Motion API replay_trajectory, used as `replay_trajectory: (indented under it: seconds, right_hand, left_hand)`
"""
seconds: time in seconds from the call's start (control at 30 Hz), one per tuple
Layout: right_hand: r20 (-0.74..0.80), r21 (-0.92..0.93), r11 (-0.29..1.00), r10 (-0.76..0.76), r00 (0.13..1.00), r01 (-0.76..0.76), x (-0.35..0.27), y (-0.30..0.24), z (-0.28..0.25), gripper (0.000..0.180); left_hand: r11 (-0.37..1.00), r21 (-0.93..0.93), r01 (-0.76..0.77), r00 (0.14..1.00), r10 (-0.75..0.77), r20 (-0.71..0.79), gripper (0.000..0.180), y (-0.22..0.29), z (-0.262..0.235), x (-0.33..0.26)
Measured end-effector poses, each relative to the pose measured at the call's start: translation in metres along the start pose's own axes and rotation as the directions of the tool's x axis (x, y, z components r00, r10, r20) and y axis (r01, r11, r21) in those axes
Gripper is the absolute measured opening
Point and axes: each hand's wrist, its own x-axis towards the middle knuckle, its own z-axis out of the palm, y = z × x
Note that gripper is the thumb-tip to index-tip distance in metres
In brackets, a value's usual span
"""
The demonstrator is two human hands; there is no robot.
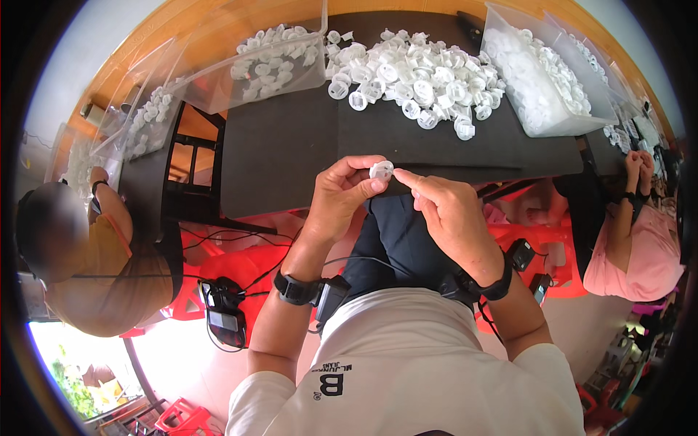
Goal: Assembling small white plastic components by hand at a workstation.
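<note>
A small round white plastic part (pixel 381 171) is pinched between the thumb and fingers of my left hand (pixel 342 190), just off the table's near edge. My right hand (pixel 451 211) comes in from the other side with its index finger stretched out, the tip at the part's right edge. Its thumb and other fingers are bent below and do not grip the part. Beyond my hands, a big heap of similar white parts (pixel 422 76) lies loose on the dark table (pixel 283 145).
Clear plastic bins with white parts stand at the back left (pixel 291 83) and back right (pixel 538 120). One person (pixel 109 254) sits at left, another person (pixel 632 254) at right. Cables and a black device (pixel 225 312) lie by a red stool (pixel 254 272).
</note>
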Motion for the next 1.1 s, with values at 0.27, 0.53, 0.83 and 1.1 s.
replay_trajectory:
  seconds: [0.27, 0.53, 0.83, 1.1]
  right_hand:
    - [0.072, -0.13, 0.99, -0.043, 0.996, 0.053, 0.006, -0.003, -0.009, 0.034]
    - [0.163, -0.324, 0.936, -0.086, 0.983, 0.136, 0.002, -0.001, -0.018, 0.033]
    - [-0.09, -0.032, 0.993, -0.116, 0.989, 0.113, -0.003, -0.006, -0.031, 0.036]
    - [0.014, 0.685, 0.703, 0.248, 0.969, -0.19, 0.003, 0.001, -0.003, 0.026]
  left_hand:
    - [1.0, 0.023, -0.014, 0.999, 0.014, 0.029, 0.03, 0.0, 0.003, 0.0]
    - [0.983, 0.169, 0.068, 0.996, -0.077, 0.044, 0.03, 0.005, 0.011, 0.0]
    - [0.992, 0.113, 0.057, 0.994, -0.067, 0.087, 0.035, 0.032, 0.018, 0.0]
    - [0.993, 0.055, 0.1, 0.979, -0.108, 0.175, 0.035, 0.034, 0.027, -0.002]
